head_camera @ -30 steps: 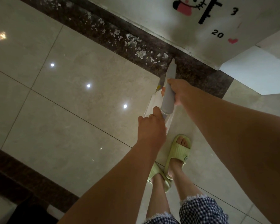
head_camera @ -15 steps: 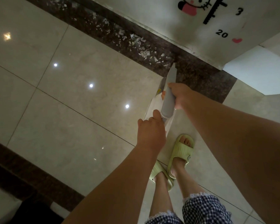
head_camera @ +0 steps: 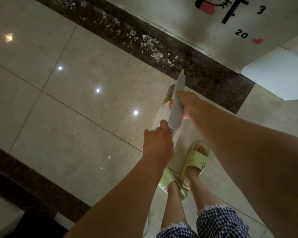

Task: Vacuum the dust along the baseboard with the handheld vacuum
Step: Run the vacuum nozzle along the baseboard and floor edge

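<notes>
Littering the dark floor border [head_camera: 213, 79] beside glossy beige tiles [head_camera: 76, 109]: white scraps [head_camera: 153, 43].

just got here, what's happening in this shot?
A person stands over the floor holding a grey handheld vacuum with both hands: the right hand grips the body, the left hand grips the rear end. The nozzle points at the dark stone strip below the wall. White scraps lie along the strip beyond the nozzle, not yet picked up.
</notes>
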The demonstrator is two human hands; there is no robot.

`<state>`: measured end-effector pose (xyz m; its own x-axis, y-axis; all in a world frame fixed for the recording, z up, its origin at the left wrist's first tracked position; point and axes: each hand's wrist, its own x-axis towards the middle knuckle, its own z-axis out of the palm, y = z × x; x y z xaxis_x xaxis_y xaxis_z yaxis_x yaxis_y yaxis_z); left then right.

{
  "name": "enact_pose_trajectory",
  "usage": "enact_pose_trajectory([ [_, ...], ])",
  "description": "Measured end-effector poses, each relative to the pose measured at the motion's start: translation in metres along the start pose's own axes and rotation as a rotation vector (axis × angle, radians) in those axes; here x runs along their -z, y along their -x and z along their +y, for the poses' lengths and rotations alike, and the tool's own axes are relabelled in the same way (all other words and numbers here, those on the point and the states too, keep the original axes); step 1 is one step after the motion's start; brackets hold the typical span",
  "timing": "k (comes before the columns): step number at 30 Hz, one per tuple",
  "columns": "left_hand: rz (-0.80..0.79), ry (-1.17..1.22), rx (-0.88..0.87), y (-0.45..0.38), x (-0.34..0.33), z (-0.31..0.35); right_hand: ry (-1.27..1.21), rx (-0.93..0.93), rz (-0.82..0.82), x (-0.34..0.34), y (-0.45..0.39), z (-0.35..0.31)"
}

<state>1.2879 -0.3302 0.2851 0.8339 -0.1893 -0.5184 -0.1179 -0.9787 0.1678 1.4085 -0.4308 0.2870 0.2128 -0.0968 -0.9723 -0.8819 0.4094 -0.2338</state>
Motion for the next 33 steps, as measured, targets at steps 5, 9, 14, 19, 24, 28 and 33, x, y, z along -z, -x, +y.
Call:
enact_pose_trajectory([
  [5, 0.006, 0.021, 0.002, -0.012, 0.000, 0.002, -0.013, -0.025, -0.024, 0.000, -0.003, -0.011],
  [9, 0.005, 0.040, 0.011, -0.021, 0.003, 0.005, -0.008, -0.033, -0.038, -0.001, -0.003, -0.020],
  [14, -0.003, 0.037, 0.010, -0.028, 0.007, 0.009, 0.016, -0.027, -0.050, 0.001, -0.004, -0.030],
  [19, -0.014, 0.038, 0.022, -0.038, 0.009, 0.012, 0.046, -0.025, -0.035, 0.002, -0.015, -0.038],
  [24, -0.006, 0.034, 0.025, -0.046, 0.012, 0.017, 0.047, -0.014, -0.033, 0.006, -0.026, -0.045],
  [28, -0.001, 0.021, 0.014, -0.050, 0.013, 0.021, 0.068, -0.012, -0.008, 0.008, -0.031, -0.051],
  [33, 0.005, 0.021, 0.016, -0.056, 0.013, 0.020, 0.088, -0.002, -0.007, 0.006, -0.029, -0.055],
])
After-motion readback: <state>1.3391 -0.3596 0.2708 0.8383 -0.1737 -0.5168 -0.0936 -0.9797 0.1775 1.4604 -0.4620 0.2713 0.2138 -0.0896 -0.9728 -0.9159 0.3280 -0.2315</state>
